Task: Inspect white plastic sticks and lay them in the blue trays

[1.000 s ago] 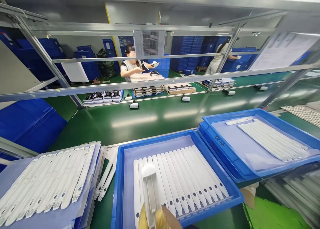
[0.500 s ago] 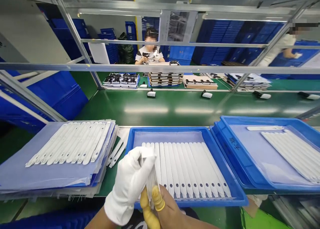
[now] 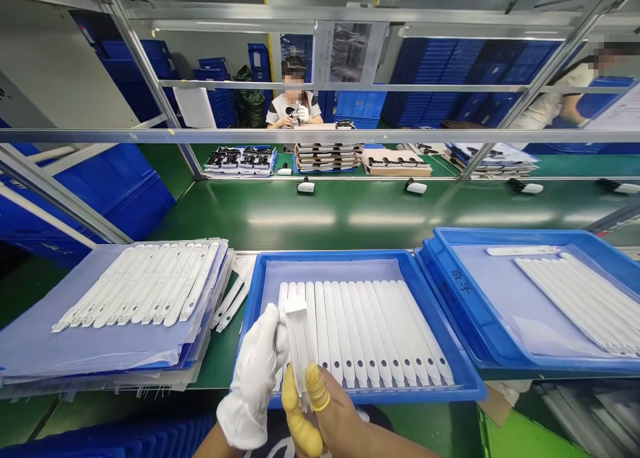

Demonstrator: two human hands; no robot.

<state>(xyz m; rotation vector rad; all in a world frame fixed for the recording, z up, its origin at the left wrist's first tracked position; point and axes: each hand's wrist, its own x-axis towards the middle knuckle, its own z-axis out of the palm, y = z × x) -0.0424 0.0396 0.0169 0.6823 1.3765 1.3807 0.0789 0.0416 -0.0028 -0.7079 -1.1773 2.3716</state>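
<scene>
White slotted plastic strip [image 3: 299, 351]: one piece, narrow, upright, at lower centre of the frame, over the near edge of the blue tray and held between both hands.

Right hand [image 3: 340, 411]: bare, with yellow rubber finger cots [image 3: 311, 385] on thumb and forefinger, clenched in a pinch on the strip's lower part.

Left hand [image 3: 253, 378]: white cotton glove, fingers curled against the strip's side; whether it grips or only steadies cannot be told.

Blue plastic tray [image 3: 330, 255]: lilac-lined, lower centre, directly beyond the hands, holding a row of flat white tapered strips [image 3: 360, 331], each with a small hole near its end.

Second blue plastic tray [image 3: 545, 235]: right of the first, dark handwritten characters on its rim, more white strips inside.

Lilac sheet stack [image 3: 115, 311]: lower left, bearing a row of white strips.

Green workbench [image 3: 325, 211]: mid-frame, with white-and-black devices along its far edge.

Seated co-worker [image 3: 295, 105]: upper centre, both hands raised around a small dark object.

Standing co-worker [image 3: 570, 105]: upper right edge, beside stacked blue crates [image 3: 425, 78].
</scene>
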